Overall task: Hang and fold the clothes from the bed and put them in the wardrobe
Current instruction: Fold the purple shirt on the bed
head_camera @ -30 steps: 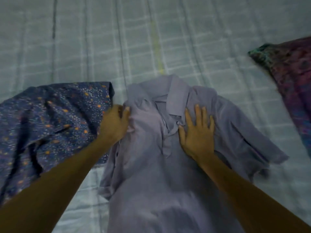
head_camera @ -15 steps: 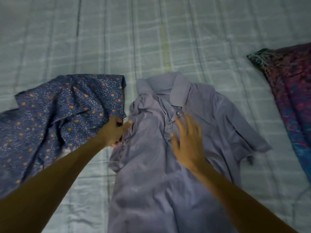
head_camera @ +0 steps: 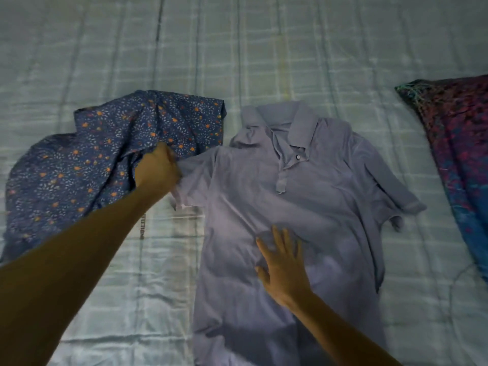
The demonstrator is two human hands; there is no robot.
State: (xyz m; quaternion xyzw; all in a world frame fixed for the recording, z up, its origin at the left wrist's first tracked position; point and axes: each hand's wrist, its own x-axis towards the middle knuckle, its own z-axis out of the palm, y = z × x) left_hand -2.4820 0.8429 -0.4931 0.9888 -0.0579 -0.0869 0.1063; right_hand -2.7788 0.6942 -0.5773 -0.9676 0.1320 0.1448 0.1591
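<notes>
Shirt: I saw the pale purple collared shirt [head_camera: 303, 207] lying front up on the bed [head_camera: 264, 48], collar at the far end and its lower part running out of the bottom of my view.
Left hand: my left hand [head_camera: 158, 170] was clenched at the edge of the shirt's left-side sleeve. It seemed to be grasping that sleeve, though the back of the hand hid the fingers from me.
Right hand: my right hand [head_camera: 282, 262] lay flat on the shirt's front below the button strip, fingers straight and spread, grasping nothing.
Right-side sleeve: it was spread outward on the sheet, with wrinkles along that side of the shirt.
Blue garment: a dark blue garment [head_camera: 105, 165] with small orange and white specks lay crumpled just beside the shirt on the left, partly behind my left hand.
Dark cloth: a cloth [head_camera: 459, 154] in purple, red and blue lay at the right edge, apart from the shirt.
</notes>
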